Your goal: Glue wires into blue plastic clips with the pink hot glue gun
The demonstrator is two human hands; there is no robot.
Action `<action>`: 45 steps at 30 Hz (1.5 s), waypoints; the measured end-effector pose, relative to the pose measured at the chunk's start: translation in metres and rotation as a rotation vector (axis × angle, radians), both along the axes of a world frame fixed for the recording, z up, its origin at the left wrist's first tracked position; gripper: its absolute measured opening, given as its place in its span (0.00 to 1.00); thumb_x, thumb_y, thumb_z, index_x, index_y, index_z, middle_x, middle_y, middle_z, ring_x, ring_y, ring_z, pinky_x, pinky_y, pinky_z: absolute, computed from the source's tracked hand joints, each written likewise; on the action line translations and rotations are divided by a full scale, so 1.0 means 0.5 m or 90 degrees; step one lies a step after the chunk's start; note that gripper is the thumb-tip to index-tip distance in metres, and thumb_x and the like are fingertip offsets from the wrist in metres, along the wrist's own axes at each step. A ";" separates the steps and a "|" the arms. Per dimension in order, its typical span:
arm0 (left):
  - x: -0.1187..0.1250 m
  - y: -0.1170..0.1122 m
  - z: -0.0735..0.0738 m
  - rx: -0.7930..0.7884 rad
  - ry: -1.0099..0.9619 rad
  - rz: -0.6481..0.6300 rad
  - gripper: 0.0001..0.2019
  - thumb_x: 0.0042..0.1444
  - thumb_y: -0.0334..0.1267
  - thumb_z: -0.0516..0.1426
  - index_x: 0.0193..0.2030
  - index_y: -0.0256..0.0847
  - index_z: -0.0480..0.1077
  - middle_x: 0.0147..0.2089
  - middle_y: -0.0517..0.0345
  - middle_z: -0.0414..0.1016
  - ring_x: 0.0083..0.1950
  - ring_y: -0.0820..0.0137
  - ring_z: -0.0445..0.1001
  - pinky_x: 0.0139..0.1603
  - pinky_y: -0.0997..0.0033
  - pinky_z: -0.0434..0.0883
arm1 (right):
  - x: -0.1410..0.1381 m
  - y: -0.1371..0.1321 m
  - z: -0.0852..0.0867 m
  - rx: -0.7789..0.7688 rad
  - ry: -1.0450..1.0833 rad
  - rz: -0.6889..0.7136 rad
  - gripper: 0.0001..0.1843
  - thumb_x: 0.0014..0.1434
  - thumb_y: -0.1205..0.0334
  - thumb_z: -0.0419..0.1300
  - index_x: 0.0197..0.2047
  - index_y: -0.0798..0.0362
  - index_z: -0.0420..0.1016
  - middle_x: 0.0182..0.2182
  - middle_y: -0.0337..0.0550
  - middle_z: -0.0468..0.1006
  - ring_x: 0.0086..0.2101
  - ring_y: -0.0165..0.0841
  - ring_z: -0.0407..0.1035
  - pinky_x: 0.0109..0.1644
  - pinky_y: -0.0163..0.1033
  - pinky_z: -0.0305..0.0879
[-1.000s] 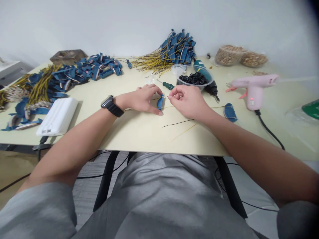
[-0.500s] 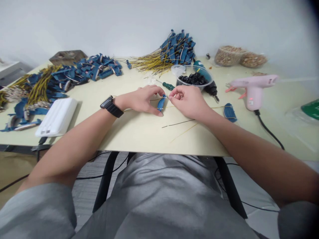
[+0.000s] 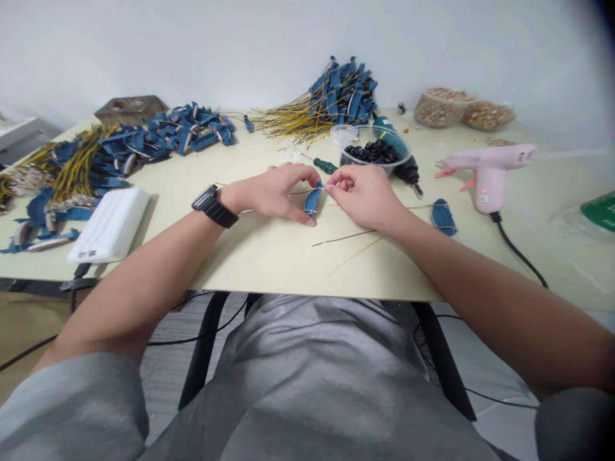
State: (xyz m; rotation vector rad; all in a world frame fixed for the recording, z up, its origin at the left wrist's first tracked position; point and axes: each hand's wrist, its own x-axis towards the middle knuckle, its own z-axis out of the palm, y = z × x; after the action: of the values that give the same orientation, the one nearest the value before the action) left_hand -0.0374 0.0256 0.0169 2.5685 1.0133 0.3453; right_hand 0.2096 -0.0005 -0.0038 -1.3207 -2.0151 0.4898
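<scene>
Both hands work together at the middle of the tabletop, just above its near edge. The left hand (image 3: 273, 194), with a black watch (image 3: 214, 206) on its wrist, curves around a curved blue piece (image 3: 312, 202). Its thumb sits at the lower end of the piece and its forefinger reaches over the upper end, so the hand has it held lightly between them. The right hand (image 3: 365, 196) comes in from the other side, its thumb and forefinger pinched closed on a thin wire (image 3: 300, 193) right at the top of the blue piece. The wire runs low across the table, passing under or beside both hands; where it meets the blue piece is too small to make out.

Just beyond the hands lie a green-handled screwdriver (image 3: 325, 166) and a clear plastic bowl (image 3: 336, 137) of black pieces (image 3: 373, 152). A pink hot glue gun (image 3: 490, 169) sits to the right, with a second blue piece (image 3: 442, 217) nearer the right hand. A loose black wire (image 3: 343, 238) lies below the hands. Bundles of blue pieces on yellow wires (image 3: 343, 96) are heaped along the back and upper left, beside a white rectangular block (image 3: 108, 225).
</scene>
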 end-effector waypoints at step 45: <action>0.001 0.002 0.004 0.007 -0.022 -0.012 0.48 0.46 0.73 0.74 0.69 0.47 0.78 0.58 0.48 0.86 0.57 0.53 0.81 0.62 0.57 0.69 | 0.006 0.003 -0.006 0.012 -0.007 0.025 0.05 0.66 0.68 0.67 0.37 0.52 0.85 0.26 0.40 0.79 0.28 0.34 0.67 0.40 0.46 0.63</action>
State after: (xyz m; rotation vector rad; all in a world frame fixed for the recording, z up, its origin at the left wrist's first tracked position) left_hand -0.0368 0.0265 0.0188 2.5704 0.9769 0.3906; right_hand 0.2123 0.0011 -0.0066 -1.2770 -2.0526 0.4812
